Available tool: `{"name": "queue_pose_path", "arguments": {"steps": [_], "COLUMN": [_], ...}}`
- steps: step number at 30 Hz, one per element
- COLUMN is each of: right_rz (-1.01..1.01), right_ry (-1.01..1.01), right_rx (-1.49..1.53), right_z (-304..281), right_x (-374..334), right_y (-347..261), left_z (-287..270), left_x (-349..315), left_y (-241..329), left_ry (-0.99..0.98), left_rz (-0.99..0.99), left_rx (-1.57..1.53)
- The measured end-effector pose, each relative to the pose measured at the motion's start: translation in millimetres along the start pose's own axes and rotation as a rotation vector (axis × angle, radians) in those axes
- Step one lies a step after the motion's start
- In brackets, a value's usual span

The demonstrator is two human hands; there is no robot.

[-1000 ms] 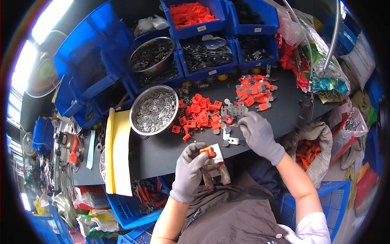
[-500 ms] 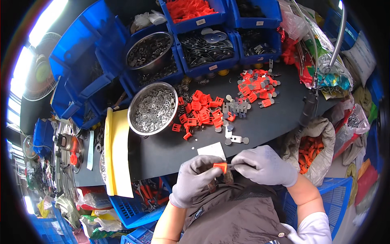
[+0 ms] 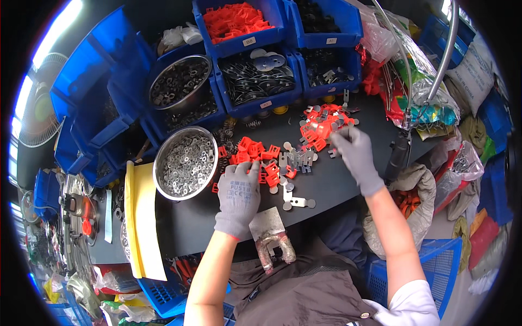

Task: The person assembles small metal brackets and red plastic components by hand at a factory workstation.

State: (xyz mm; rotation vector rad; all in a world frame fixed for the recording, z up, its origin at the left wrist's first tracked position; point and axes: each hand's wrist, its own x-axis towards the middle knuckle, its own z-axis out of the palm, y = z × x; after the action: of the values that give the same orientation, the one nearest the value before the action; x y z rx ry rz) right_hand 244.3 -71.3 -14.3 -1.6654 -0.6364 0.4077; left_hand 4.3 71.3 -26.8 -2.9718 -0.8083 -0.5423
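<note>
My left hand (image 3: pixel 240 195), in a grey glove, reaches over a pile of small orange plastic clips (image 3: pixel 250 148). Its fingers are stretched out and bent down at the pile's near edge; the fingertips partly hide the clips they touch. My right hand (image 3: pixel 359 160), also gloved, hovers with parted fingers beside a heap of orange clips fitted with metal tabs (image 3: pixel 314 115). An orange piece by its fingertips is smeared by motion. Between the two heaps lie loose flat metal tabs (image 3: pixel 296 159). A square metal plate with a U-shaped, worn piece (image 3: pixel 283 242) sits at the bench's front edge.
A steel bowl of metal rings (image 3: pixel 186 163) stands left of the clips. Blue bins (image 3: pixel 261 103) with discs and plastic parts line the back. A yellow folder (image 3: pixel 142 217) lies at left. A hanging tool (image 3: pixel 399 155) and a sack of orange parts (image 3: pixel 375 223) are at right.
My hands have parted from the front edge, where they held an orange clip and a metal piece. The left went to the loose clips, the right to the heap with tabs.
</note>
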Motion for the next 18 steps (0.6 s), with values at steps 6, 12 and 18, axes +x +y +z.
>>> {"name": "queue_pose_path", "arguments": {"steps": [6,12,18], "right_rz": [-0.382,-0.959,-0.596], "right_ry": [-0.01,-0.417,-0.072], "right_rx": [-0.956,-1.279,-1.292], "right_z": [-4.4,-13.1,45.5], "right_x": [23.8,49.7,62.5], "right_y": [4.0,24.0,33.8], "left_z": [-4.3,-20.7,-17.0], "left_x": [1.8,-15.0,-62.5], "left_y": [-4.6,12.7,38.4], "left_ry": [-0.017,0.122,0.141], "left_rz": [-0.113,-0.039,-0.167], "left_rx": [-0.152,-0.341,-0.512]}}
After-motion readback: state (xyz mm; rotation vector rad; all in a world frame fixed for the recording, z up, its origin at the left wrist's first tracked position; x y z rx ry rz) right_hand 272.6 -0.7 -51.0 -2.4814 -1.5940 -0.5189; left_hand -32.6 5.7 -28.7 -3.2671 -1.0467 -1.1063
